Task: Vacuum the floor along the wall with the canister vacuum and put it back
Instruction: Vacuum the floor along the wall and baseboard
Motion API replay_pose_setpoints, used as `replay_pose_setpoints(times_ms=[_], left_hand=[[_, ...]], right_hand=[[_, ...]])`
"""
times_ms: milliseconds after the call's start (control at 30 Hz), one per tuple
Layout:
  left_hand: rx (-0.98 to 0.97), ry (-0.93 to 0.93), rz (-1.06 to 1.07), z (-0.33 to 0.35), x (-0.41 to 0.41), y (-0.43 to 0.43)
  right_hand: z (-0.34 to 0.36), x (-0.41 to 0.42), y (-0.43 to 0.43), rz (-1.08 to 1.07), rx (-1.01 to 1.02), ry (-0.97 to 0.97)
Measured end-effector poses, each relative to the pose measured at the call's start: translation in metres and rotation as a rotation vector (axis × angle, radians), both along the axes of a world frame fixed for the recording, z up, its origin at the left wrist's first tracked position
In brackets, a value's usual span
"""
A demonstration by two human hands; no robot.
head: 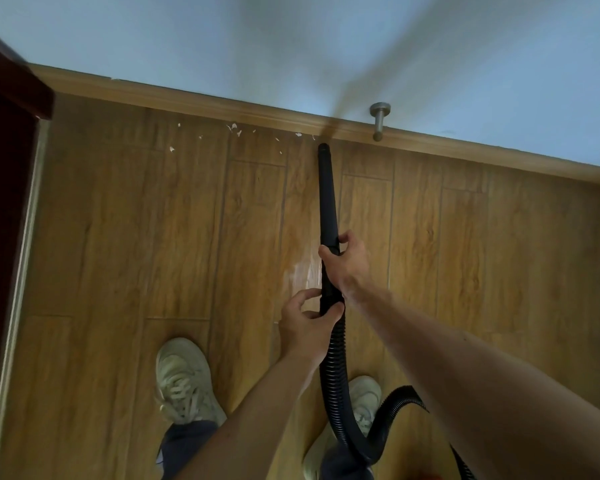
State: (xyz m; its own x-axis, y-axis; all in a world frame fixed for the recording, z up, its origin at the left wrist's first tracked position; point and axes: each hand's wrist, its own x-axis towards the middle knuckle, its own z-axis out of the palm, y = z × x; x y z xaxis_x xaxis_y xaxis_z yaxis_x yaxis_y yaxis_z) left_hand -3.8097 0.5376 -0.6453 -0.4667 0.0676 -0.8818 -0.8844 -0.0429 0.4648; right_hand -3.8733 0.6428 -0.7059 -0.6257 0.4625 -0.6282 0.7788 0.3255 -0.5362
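Gripping the wand [327, 195] with your right hand [349, 263] and holding the top end of the hose [333, 375] just behind it with your left hand [303, 322], you have one hand to steer and one to steady. The hose trails back past your shoes [182, 379], away from the baseboard [187, 98]. The nozzle tip [323, 147] sits just short of the baseboard. White scraps [234, 128] lie along its foot, left of the tip, likely your next sweep. The canister is out of view.
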Motion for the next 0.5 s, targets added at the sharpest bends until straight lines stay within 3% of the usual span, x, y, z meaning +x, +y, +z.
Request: replay_pose_setpoints(times_ms=[500], left_hand=[[-0.029,-0.022,0.089,-0.008,-0.008,-0.015]], right_hand=[[0.0,-0.018,-0.024,0.111,-0.024,0.018]])
